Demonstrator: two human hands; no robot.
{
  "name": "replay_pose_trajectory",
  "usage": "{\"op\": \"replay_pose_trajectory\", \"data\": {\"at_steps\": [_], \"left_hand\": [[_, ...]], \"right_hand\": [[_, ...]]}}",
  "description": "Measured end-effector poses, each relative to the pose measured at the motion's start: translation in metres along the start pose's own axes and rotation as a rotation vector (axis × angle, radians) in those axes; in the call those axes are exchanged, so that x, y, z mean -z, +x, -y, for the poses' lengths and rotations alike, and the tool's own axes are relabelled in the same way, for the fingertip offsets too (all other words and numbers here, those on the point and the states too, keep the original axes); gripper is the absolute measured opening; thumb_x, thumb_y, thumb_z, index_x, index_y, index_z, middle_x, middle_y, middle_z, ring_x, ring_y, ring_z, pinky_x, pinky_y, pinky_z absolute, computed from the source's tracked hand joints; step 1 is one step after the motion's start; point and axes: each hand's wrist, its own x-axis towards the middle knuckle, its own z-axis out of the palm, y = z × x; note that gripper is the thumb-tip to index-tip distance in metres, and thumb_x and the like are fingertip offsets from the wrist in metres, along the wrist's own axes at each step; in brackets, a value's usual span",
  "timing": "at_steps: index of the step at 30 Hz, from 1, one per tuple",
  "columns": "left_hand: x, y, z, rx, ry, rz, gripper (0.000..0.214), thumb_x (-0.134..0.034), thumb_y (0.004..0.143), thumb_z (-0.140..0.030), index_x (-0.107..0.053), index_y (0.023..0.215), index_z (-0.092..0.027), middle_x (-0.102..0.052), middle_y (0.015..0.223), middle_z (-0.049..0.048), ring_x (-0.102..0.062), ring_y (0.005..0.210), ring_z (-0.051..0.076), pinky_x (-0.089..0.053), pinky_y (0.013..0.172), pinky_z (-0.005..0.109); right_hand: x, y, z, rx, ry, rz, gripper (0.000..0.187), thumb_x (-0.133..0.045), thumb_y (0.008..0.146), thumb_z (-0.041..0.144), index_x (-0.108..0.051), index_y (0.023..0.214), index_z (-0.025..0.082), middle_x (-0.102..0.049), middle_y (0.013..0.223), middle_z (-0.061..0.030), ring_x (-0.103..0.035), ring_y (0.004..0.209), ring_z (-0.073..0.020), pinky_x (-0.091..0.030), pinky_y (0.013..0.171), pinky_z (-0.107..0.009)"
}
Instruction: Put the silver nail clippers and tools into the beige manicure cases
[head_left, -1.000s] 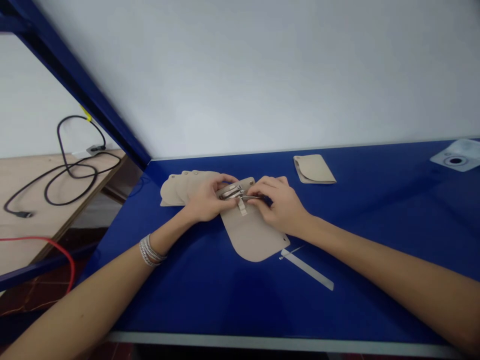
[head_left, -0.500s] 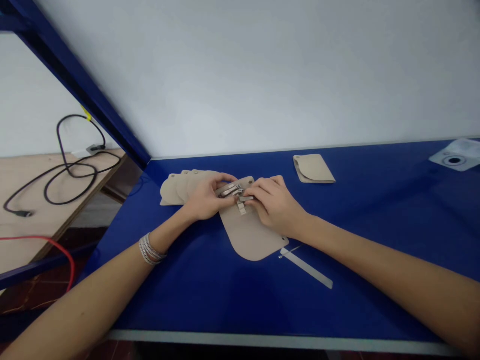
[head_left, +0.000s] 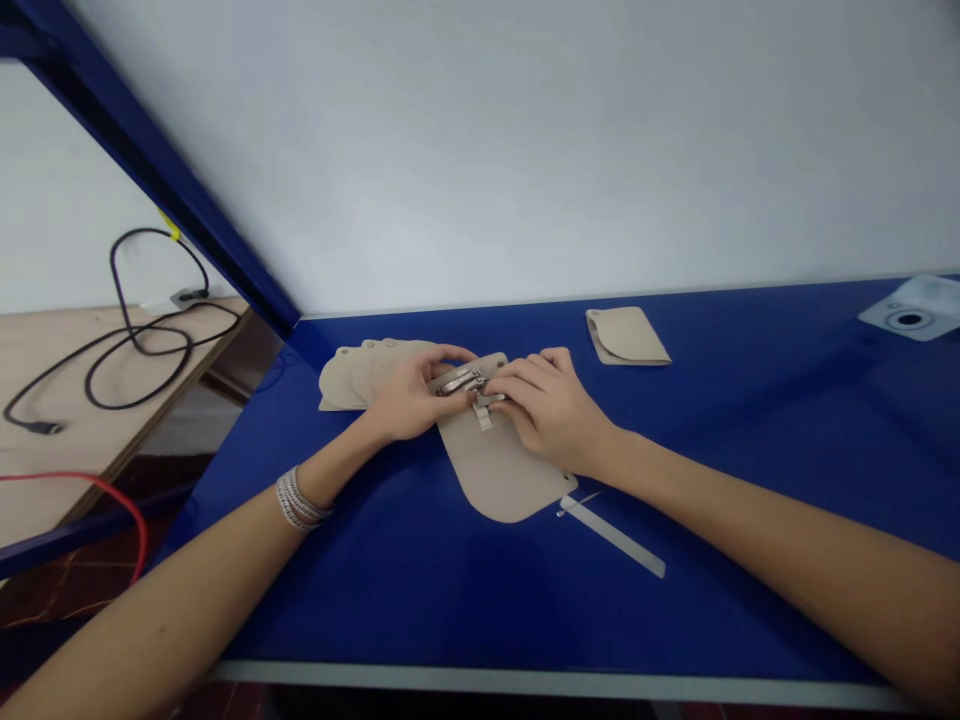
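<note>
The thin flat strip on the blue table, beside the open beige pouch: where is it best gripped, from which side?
Likely the lower-right end of the strip, pinched across its long edges from above: it lies flat and slanted, and its other end sits close to the pouch and the right hand.

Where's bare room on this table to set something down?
Bare blue table lies between the folded beige pouch and the clear plastic packet, and along the front edge between the forearms. Crowded: the open beige pouch, where left hand and right hand meet on small metal tools, and the flat metal strip beside it.
</note>
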Motion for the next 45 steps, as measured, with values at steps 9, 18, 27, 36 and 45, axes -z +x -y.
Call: {"op": "replay_pose_trajectory", "data": {"at_steps": [9,18,27,36,45], "left_hand": [[0.0006,0.0007,0.0010,-0.057,-0.035,0.032,0.047,-0.069,0.074,-0.031,-0.056,0.116,-0.015,-0.070,0.091,0.0066,-0.065,0.081,0.018,-0.051,0.067,0.026],[0.0015,0.0007,0.0014,-0.073,-0.051,0.063,0.048,-0.067,0.073,-0.023,-0.054,0.119,-0.015,-0.069,0.093,0.0070,-0.065,0.082,0.018,-0.052,0.067,0.027],[0.0008,0.0004,0.0001,-0.080,-0.052,0.055,0.049,-0.068,0.073,-0.025,-0.054,0.118,-0.014,-0.069,0.098,0.0083,-0.066,0.088,0.020,-0.054,0.072,0.029],[0.0004,0.0005,0.0002,-0.071,-0.059,0.058,0.048,-0.068,0.074,-0.026,-0.054,0.119,-0.014,-0.069,0.097,0.0083,-0.066,0.087,0.019,-0.054,0.072,0.029],[0.0008,0.0001,0.0013,-0.077,-0.067,0.060,0.048,-0.068,0.074,-0.026,-0.054,0.119,-0.014,-0.069,0.099,0.0086,-0.066,0.089,0.019,-0.053,0.076,0.030]], "right_hand": [[0.0008,0.0001,0.0001,-0.005,-0.006,0.019,0.015,-0.046,0.093,0.017,-0.062,0.091,0.017,-0.068,0.091,-0.0059,-0.051,0.076,-0.0173,-0.030,0.078,-0.037],[0.0017,0.0004,0.0006,0.006,-0.016,0.024,0.017,-0.045,0.092,0.015,-0.062,0.092,0.016,-0.067,0.091,-0.0070,-0.051,0.076,-0.0179,-0.030,0.078,-0.038],[0.0009,-0.0005,0.0002,-0.009,0.001,0.034,0.015,-0.046,0.091,0.014,-0.060,0.093,0.016,-0.067,0.092,-0.0067,-0.051,0.078,-0.0182,-0.029,0.078,-0.037],[0.0008,-0.0001,0.0005,-0.031,0.027,0.053,0.015,-0.046,0.091,0.014,-0.060,0.095,0.017,-0.065,0.094,-0.0066,-0.052,0.080,-0.0186,-0.029,0.077,-0.037],[-0.0009,-0.0023,-0.0008,-0.036,0.019,0.022,0.014,-0.048,0.091,0.016,-0.062,0.095,0.017,-0.067,0.095,-0.0061,-0.053,0.081,-0.0183,-0.030,0.079,-0.038]]}}
